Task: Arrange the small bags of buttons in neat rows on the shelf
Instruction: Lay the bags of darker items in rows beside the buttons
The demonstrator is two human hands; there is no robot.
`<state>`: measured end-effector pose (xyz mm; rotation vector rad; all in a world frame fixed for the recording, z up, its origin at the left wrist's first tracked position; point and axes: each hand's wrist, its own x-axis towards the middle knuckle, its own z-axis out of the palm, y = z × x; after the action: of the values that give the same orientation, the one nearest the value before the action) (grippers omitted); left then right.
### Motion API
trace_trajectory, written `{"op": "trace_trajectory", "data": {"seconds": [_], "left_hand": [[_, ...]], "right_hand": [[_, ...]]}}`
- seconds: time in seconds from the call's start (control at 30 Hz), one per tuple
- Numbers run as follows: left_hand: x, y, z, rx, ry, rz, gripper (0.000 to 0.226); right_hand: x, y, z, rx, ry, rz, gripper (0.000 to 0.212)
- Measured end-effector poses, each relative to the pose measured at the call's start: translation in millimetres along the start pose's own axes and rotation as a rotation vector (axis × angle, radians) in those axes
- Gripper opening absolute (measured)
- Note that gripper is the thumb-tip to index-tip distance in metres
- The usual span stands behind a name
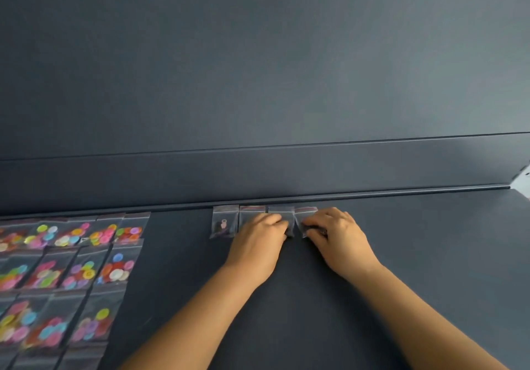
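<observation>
Dark shelf (401,255) is carrying my new row of small bags (225,220) tight against its back lip so they line up; my left hand (258,243) is pinning one bag flat, my right hand (335,235) is nudging the end bag (305,215) square; colourful bags (86,269) are lying in rows far left.

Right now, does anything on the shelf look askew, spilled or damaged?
Nothing spilled or torn. The rightmost small bag, under the right hand, sits slightly tilted against its three neighbours along the shelf back edge. The colourful bags at left overlap but lie in rows.
</observation>
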<state>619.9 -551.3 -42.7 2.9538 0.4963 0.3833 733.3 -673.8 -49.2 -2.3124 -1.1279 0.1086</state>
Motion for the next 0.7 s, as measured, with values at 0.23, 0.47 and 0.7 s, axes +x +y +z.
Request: {"op": "trace_trajectory", "data": {"seconds": [0.23, 0.47, 0.7], "left_hand": [[0.3, -3.1, 7.9, -0.004, 0.118, 0.007, 0.029], [5.7, -4.3, 12.5, -0.026, 0.053, -0.054, 0.023], [9.1, 1.7, 11.9, 0.019, 0.017, -0.078, 0.024]], "right_hand": [[10.3, -1.1, 5.5, -0.012, 0.028, 0.005, 0.01], [16.5, -4.1, 8.0, -0.021, 0.032, -0.01, 0.011], [16.7, -10.2, 5.9, -0.037, 0.011, 0.021, 0.014]]}}
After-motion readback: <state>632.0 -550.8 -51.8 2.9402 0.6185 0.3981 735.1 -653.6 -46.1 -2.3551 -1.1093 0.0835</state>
